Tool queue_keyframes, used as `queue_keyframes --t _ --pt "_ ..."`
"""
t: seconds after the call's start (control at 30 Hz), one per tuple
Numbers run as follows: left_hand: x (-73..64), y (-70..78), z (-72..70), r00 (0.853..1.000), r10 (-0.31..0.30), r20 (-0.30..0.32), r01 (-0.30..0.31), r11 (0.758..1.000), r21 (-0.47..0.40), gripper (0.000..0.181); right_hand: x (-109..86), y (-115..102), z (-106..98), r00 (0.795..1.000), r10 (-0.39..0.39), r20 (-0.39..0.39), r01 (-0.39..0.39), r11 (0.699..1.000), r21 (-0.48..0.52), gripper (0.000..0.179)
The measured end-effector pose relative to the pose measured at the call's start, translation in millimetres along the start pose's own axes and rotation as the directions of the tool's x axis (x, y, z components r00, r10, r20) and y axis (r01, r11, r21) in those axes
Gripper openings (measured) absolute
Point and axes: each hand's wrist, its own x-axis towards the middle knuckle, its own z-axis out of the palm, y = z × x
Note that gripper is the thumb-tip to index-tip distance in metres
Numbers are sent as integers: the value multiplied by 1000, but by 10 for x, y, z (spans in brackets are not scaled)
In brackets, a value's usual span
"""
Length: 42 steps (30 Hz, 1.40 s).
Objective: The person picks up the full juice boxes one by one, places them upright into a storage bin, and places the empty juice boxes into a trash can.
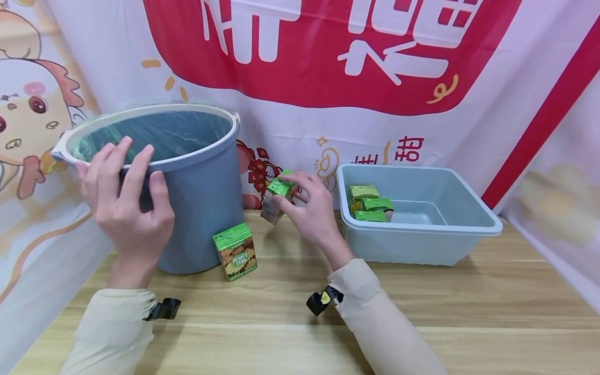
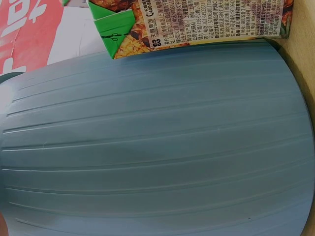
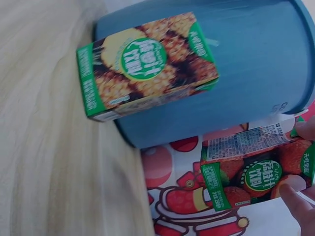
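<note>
My right hand pinches a lychee juice carton near its green top, between the bucket and the basin. In the right wrist view, red fruit and green bands show on the carton. My left hand is at the near rim of a blue-grey bucket, its fingers spread and slightly bent over the rim. Whether the fingertips press on the rim, I cannot tell. A pineapple juice carton leans against the bucket's foot on the table, touched by neither hand.
A pale blue basin stands at the right, with several green-topped cartons at its left end. A clear plastic liner lines the bucket. The wooden table meets a printed cloth behind.
</note>
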Motion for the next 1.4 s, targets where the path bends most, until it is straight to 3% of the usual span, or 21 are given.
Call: queue_keyframes --t 0.47,0.97,1.4 --pt "5 13 0 1000 1 -5 -1 1000 5 34 22 -185 -104 991 -91 -93 105 983 152 39" --pt "1 10 5 1000 -4 -7 4 1000 7 34 228 -524 -228 970 -151 -189 207 923 324 43" --pt "-4 -15 -4 1000 -6 7 5 1000 11 36 528 -898 -360 924 -249 -290 346 867 359 47"
